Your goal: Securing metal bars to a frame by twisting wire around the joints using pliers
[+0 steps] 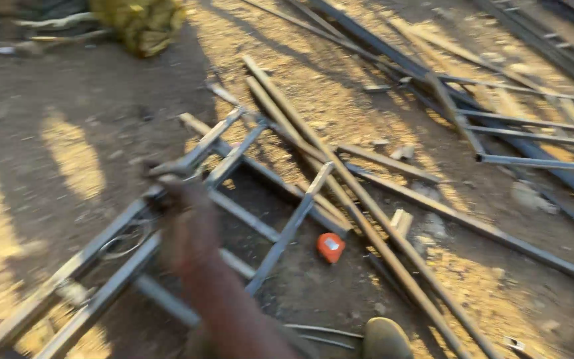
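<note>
Outdoor metalwork yard: welded steel frame [234,199] on dirt ground [54,133], loose steel bars [367,206] scattered, orange tape measure [331,246].

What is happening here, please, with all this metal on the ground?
A person stands outdoors on dirt ground, looking down at a welded metal frame of square tubes. One hand reaches forward to the frame; the picture is blurred, so which hand it is and whether it grips a tube cannot be told. An orange tape measure lies inside the frame. Long loose metal bars lie across and beside it. The person's shoe shows at the bottom, and a yellow sack lies farther away.
</note>
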